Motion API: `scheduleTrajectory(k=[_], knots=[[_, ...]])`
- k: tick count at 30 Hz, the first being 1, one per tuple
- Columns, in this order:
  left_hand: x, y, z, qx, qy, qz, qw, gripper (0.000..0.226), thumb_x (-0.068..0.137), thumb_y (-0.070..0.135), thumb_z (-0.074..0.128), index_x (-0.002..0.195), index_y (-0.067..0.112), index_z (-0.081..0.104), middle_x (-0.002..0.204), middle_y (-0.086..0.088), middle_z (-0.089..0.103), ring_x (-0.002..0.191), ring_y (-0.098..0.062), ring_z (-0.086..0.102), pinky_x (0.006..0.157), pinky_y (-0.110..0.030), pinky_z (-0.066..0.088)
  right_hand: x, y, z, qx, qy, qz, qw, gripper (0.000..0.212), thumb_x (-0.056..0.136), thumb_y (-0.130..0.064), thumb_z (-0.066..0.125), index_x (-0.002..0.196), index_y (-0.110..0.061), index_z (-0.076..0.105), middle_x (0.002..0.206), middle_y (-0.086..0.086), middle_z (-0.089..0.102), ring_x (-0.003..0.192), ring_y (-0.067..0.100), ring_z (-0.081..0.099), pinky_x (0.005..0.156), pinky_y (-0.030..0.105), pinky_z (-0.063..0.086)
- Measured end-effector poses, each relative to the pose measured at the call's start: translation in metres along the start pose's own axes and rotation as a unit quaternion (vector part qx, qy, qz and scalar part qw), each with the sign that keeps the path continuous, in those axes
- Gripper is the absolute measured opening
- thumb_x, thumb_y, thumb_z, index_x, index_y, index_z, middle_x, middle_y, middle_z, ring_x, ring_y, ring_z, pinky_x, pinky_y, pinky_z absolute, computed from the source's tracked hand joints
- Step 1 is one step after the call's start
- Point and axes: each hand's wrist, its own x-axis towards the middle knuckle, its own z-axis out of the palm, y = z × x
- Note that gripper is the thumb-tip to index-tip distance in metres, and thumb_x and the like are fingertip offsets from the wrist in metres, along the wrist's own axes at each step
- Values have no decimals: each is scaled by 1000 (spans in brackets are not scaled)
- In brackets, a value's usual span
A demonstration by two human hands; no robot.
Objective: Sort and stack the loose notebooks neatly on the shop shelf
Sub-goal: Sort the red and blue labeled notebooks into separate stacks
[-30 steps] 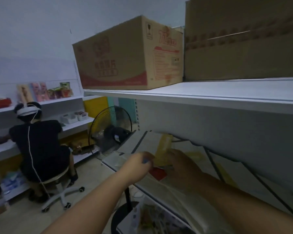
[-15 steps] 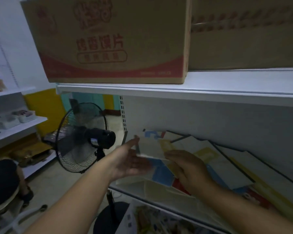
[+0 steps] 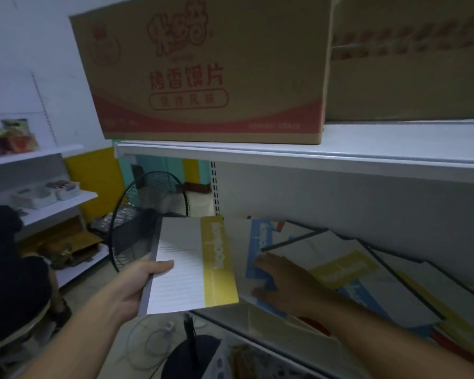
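Notebook (image 3: pixel 188 269) gripped by left hand (image 3: pixel 138 281) before fan (image 3: pixel 137 231); right hand (image 3: pixel 285 285) flat on shelved notebooks (image 3: pixel 345 269).

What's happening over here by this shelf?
A person is tidying notebooks in a shop. Their left hand grips a grey-and-white lined notebook with a yellow band, held clear of the shelf. Their right hand rests flat on a white notebook with a blue band lying on the white metal shelf, among other loose overlapping notebooks not yet stacked.
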Motion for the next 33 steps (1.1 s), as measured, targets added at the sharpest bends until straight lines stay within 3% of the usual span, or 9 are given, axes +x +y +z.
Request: scheduleTrajectory(k=[4,12,15,20,24,26,28,31,33], knots=[[-4,2,-4,30,9,-10,999,31,85,7,54,117,3,54,103,-28,64,88,-44,62,71,-50,53,10,0,4,-127,107,-47,985,29,95,-35,44,91,-11,59,97,8,57,97,26,54,74,35,44],[-11,7,-19,31,-11,-16,999,49,67,10,57,115,-1,55,85,-24,70,69,-39,68,56,-41,56,20,4,-1,-54,315,-28,947,40,99,-29,36,74,-8,59,69,11,57,66,26,53,58,28,29],[-10,7,-21,30,-33,-8,999,39,72,7,53,111,2,58,87,-23,71,71,-38,69,62,-42,54,28,3,-1,1,371,-41,928,41,94,-26,40,62,-5,54,50,3,39,46,14,35,48,27,25],[-12,6,-23,46,-78,4,996,30,82,-3,48,107,9,61,88,-19,73,72,-35,71,57,-39,56,34,6,-3,49,365,-1,930,35,99,-18,45,76,3,60,61,19,55,55,29,50,53,34,35],[-6,4,-29,80,-100,-8,992,58,66,0,58,123,7,55,111,-24,67,91,-41,67,75,-48,54,37,0,-7,166,384,-2,908,41,98,-20,45,58,-22,36,52,0,35,51,13,40,51,36,37],[1,2,-27,77,-74,-5,994,63,65,2,64,127,6,53,111,-26,66,92,-43,65,83,-51,50,35,-4,-5,192,414,-62,888,40,99,-19,46,59,-20,41,55,-7,36,54,4,45,57,42,49],[6,0,-20,51,-49,-13,997,63,70,20,74,127,4,55,108,-26,66,95,-42,64,90,-54,48,27,-12,-2,130,397,-150,896,33,97,-26,43,74,-10,60,67,-3,50,67,4,48,65,27,44],[13,2,-6,-3,-18,-8,1000,56,79,53,58,110,7,67,100,-23,70,89,-37,68,84,-47,55,15,-23,10,15,313,-280,907,26,95,-28,49,87,-10,66,83,7,63,82,12,51,67,23,41],[17,1,2,-5,-21,-17,1000,54,77,43,63,113,4,63,103,-26,67,92,-40,64,86,-48,50,8,-27,16,-23,277,-345,897,23,95,-27,51,87,-11,66,92,5,66,87,16,56,74,25,45]])
